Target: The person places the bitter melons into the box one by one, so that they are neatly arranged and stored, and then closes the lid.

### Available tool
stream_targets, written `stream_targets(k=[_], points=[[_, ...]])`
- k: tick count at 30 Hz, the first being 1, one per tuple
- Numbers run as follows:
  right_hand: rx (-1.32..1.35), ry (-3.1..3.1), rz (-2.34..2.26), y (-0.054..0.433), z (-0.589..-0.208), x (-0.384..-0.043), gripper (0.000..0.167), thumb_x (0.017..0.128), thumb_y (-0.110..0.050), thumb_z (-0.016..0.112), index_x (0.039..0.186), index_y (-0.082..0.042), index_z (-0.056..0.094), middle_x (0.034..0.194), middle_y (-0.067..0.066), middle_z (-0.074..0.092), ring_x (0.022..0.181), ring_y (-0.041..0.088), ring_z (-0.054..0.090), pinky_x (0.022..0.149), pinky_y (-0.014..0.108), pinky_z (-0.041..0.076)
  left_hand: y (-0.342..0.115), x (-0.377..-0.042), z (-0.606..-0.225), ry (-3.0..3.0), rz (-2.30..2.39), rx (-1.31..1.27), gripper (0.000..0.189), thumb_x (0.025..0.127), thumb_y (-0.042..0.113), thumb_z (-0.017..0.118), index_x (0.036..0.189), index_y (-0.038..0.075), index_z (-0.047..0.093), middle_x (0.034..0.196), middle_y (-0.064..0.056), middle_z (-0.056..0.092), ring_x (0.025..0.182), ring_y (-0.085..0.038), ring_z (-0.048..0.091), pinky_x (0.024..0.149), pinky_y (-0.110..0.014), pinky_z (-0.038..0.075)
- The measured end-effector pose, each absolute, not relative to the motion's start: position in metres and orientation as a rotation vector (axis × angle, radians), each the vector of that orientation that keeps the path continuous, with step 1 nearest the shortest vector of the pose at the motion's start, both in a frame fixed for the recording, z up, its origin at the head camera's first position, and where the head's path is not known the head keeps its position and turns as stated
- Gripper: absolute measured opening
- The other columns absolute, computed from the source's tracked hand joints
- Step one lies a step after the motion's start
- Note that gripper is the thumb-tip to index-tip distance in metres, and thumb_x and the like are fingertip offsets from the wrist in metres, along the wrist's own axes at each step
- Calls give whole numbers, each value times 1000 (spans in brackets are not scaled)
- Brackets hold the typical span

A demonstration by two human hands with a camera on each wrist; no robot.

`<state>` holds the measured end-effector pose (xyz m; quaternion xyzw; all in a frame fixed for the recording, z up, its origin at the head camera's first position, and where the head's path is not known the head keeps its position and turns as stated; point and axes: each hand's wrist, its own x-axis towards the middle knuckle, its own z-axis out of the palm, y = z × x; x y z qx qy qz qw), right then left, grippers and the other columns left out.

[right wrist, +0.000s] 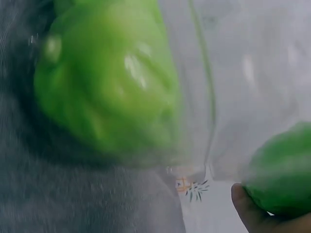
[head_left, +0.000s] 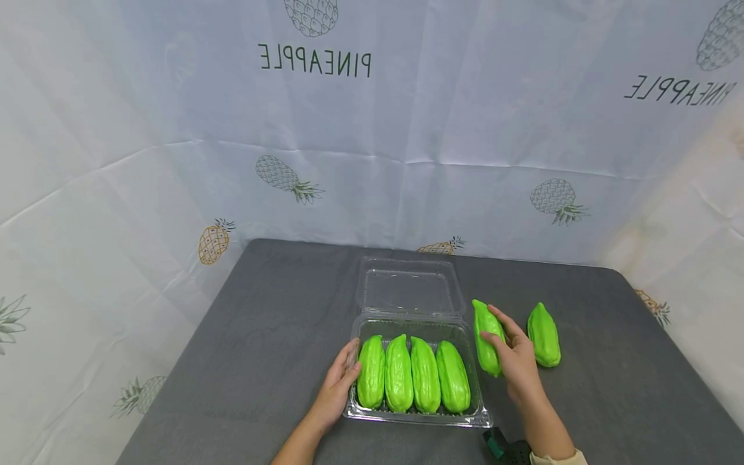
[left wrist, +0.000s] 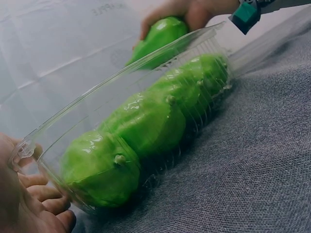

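Note:
A clear plastic clamshell box [head_left: 418,420] lies on the table with several bright green bitter melons in a row, among them one at the left end [head_left: 371,372]. My left hand [head_left: 339,387] holds the box's left wall, thumb at the rim and fingers along the outside. Just right of the box, my right hand [head_left: 519,361] grips another bitter melon [head_left: 487,339], its pointed end facing away. In the left wrist view that held melon [left wrist: 165,36] shows above and behind the box's rim. The right wrist view has a boxed melon [right wrist: 107,77] up close and blurred.
One more bitter melon [head_left: 544,336] lies on the grey cloth-covered table [head_left: 261,336], right of my right hand. The box's lid [head_left: 409,287] lies folded back on the far side. Behind the table hangs a white curtain [head_left: 407,116] with pineapple prints.

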<state>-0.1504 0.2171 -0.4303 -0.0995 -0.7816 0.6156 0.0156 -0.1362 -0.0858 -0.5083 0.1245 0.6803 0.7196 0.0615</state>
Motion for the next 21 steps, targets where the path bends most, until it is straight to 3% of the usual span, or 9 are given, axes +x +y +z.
stream_targets(k=[2, 5, 10, 12, 17, 21], points=[[-288, -2392, 1946, 213, -431, -149, 54, 96, -15, 50, 147, -16, 30, 157, 9, 13, 143, 32, 16, 110, 52, 26, -86, -136, -508, 2064, 2170, 372, 55, 100, 16, 38, 144, -10, 16, 150, -30, 15, 141, -42, 10, 99, -1, 19], [-281, -2378, 1953, 208, -430, -147, 53, 97, -16, 50, 146, -17, 30, 156, 9, 14, 143, 32, 16, 110, 54, 25, -86, -136, -508, 2068, 2164, 366, 56, 100, 17, 38, 144, -9, 16, 151, -30, 15, 141, -41, 10, 99, -1, 19], [-274, -2404, 1949, 195, -429, -143, 52, 97, -17, 49, 146, -20, 31, 155, 6, 19, 141, 27, 25, 100, 32, 39, -86, -136, -508, 2058, 2166, 372, 56, 100, 16, 38, 144, -10, 15, 151, -30, 14, 141, -41, 9, 99, -1, 18], [-234, -2392, 1976, 189, -429, -141, 52, 97, -16, 50, 146, -19, 31, 155, 7, 19, 141, 27, 24, 100, 32, 39, -86, -136, -508, 2062, 2168, 374, 56, 100, 16, 38, 143, -11, 15, 151, -31, 14, 141, -42, 9, 99, -1, 18], [-144, -2333, 2064, 172, -429, -139, 52, 95, -12, 51, 144, -15, 34, 156, 10, 16, 144, 32, 15, 110, 54, 26, -86, -136, -509, 2072, 2166, 366, 55, 100, 15, 39, 143, -11, 16, 150, -31, 15, 141, -42, 10, 99, -1, 19], [-130, -2293, 2117, 160, -430, -139, 52, 95, -11, 52, 144, -14, 34, 156, 9, 16, 144, 31, 14, 111, 55, 24, -86, -136, -509, 2074, 2167, 366, 55, 100, 15, 38, 143, -11, 16, 150, -31, 16, 141, -42, 11, 99, -1, 19]])
